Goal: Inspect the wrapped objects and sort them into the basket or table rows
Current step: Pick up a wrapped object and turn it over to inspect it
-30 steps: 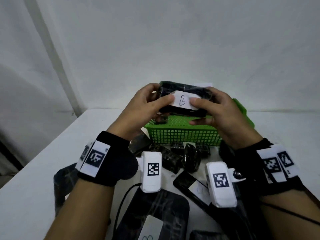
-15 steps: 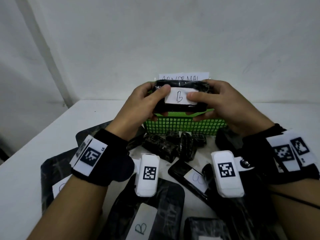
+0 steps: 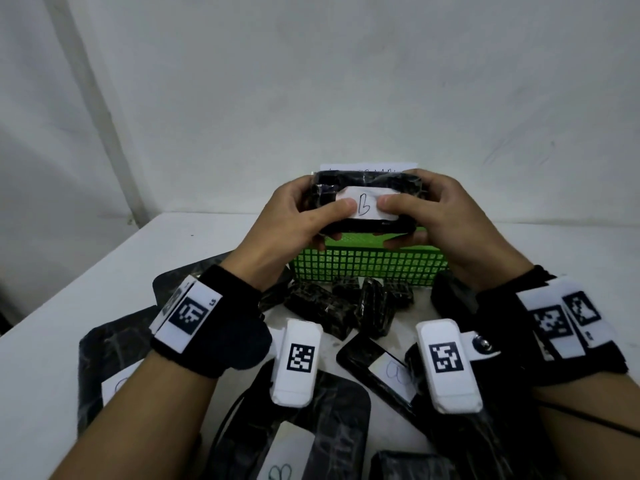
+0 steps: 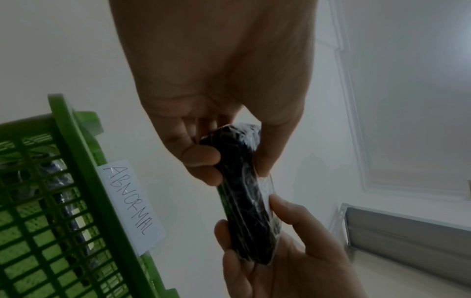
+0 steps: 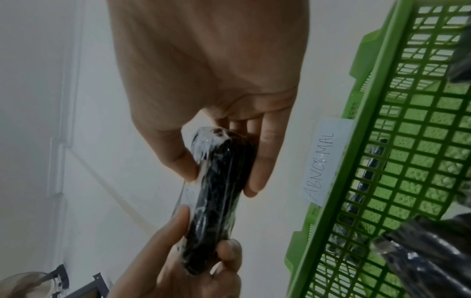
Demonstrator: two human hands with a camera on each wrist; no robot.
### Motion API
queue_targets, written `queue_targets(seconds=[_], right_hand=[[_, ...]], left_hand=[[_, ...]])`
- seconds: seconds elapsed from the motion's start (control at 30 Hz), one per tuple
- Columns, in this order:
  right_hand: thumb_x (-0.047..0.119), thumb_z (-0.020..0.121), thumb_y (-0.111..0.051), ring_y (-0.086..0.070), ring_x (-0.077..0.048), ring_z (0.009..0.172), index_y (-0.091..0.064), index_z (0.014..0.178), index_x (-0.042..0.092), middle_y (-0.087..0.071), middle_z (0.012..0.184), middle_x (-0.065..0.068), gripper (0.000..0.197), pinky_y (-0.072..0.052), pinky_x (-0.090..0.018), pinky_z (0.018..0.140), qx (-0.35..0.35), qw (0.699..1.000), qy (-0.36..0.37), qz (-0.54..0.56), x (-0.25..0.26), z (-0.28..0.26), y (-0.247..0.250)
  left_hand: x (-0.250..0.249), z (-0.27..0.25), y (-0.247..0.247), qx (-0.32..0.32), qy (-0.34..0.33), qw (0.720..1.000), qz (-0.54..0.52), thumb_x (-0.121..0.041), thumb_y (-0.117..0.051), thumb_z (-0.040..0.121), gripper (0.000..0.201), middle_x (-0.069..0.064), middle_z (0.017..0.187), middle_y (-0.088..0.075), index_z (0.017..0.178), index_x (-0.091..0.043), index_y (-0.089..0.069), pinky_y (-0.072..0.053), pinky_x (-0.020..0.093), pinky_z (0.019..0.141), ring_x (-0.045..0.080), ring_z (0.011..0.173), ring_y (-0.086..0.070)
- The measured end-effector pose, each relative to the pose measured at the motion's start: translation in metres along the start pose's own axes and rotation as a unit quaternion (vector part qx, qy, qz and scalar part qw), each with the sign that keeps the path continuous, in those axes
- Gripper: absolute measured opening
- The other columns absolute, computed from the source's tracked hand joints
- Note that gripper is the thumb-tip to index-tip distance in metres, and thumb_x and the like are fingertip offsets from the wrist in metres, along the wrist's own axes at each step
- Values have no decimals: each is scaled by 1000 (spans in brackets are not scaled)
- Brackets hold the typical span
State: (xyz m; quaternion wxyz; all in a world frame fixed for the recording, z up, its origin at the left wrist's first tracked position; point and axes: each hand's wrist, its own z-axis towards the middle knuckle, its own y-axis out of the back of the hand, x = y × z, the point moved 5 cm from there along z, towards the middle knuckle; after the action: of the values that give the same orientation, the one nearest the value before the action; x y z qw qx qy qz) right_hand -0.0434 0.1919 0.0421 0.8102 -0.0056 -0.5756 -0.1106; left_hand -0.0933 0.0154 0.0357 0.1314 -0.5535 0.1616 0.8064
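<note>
A black object wrapped in clear film [image 3: 372, 226] carries a white label marked "B". I hold it level in front of me, above the near wall of the green mesh basket [image 3: 367, 268]. My left hand [image 3: 332, 220] grips its left end and my right hand [image 3: 398, 220] its right end, with both thumbs on the label. The left wrist view shows the wrapped object [image 4: 244, 191] edge-on between the left hand [image 4: 234, 159] and the right hand [image 4: 254, 231]. In the right wrist view the object [image 5: 216, 191] sits beside the basket [image 5: 382, 141].
A paper tag reading "ABNORMAL" [image 4: 130, 201] is fixed to the basket's rim. Wrapped dark items lie inside the basket [image 5: 367, 181]. Several small wrapped items [image 3: 325, 306] crowd the white table [image 3: 69, 306] before the basket, with flat labelled ones [image 3: 381, 368] nearer me. A wall stands behind.
The wrapped object has turned from slightly slanted to level, still in both hands, and my thumbs have closed in on the "B". More of the near table items now show.
</note>
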Motion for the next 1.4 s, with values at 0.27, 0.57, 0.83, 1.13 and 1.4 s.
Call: queue_targets(seconds=[0.27, 0.57, 0.83, 1.13, 1.4], right_hand=[[17, 89, -76, -76, -11, 81, -68, 110, 15, -76, 95, 2, 23, -63, -29, 66, -40, 994, 35, -92, -1, 0, 1], [35, 78, -83, -71, -14, 104, -63, 110, 31, -72, 105, 10, 37, -58, -41, 90, 24, 989, 86, -120, 8, 1, 6], [30, 69, -78, -72, -15, 93, -66, 111, 18, -73, 104, -2, 44, -62, -30, 79, 23, 999, 6, 39, 7, 1, 7], [5, 80, -81, -69, -13, 80, -69, 87, 23, -69, 91, 1, 23, -59, -31, 75, -34, 998, 52, 19, 2, 2, 5], [40, 66, -92, -73, -14, 102, -65, 120, 27, -66, 125, -1, 61, -61, -34, 81, 40, 999, 5, 26, 5, 2, 12]], left_hand=[[7, 3, -4, -47, -31, 998, 13, -15, -73, 88, 27, -4, 81, -70, 115, -10, -66, -43, 18, 48, 12, 62, -65], [4, 4, -3, 4, 9, 998, -67, -29, -58, 98, 22, 14, 115, -69, 112, -13, -61, -57, 35, 70, 24, 95, -69], [0, 2, -8, 21, -11, 996, -91, -14, -62, 95, 8, 4, 102, -63, 103, -15, -59, -58, 35, 85, 12, 92, -67], [1, 1, -8, -21, -17, 998, -59, -15, -71, 87, 29, 21, 111, -66, 112, -11, -57, -61, 41, 83, 19, 92, -73], [-13, -4, -4, -15, -76, 997, -16, -23, -76, 77, 55, 0, 129, -64, 127, -19, -53, -52, 48, 101, 16, 116, -64]])
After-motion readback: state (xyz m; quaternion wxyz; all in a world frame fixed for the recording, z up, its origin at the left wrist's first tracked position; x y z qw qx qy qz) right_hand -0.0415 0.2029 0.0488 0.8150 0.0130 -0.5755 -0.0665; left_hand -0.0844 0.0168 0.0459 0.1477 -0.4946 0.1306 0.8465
